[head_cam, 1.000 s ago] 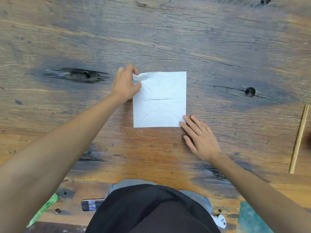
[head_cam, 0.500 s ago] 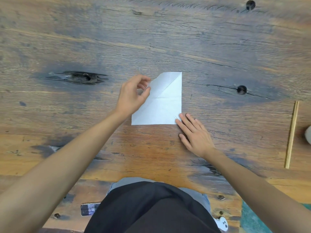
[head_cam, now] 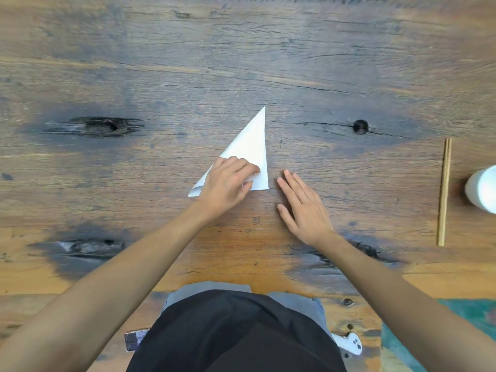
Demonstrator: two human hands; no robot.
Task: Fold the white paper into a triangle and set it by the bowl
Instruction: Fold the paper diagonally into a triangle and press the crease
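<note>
The white paper (head_cam: 251, 146) lies on the wooden table (head_cam: 241, 63) as a triangle, its point away from me and its right edge vertical. My left hand (head_cam: 228, 181) rests on the lower part of the triangle, fingers pinching the folded-over corner against the sheet. The fold at the lower left stands slightly open. My right hand (head_cam: 303, 208) lies flat on the table just right of the paper, fingers spread, not touching it. A white bowl (head_cam: 483, 189) shows partly at the right edge.
A pair of wooden chopsticks (head_cam: 444, 191) lies lengthwise left of the bowl. Dark knots and a crack (head_cam: 360, 127) mark the tabletop. A phone (head_cam: 135, 339) and a white controller (head_cam: 349, 343) sit near the front edge by my lap.
My left hand has carried the paper's upper-left corner down and across to the lower right, turning the square into a triangle. My right hand has slid right, off the paper's corner.
</note>
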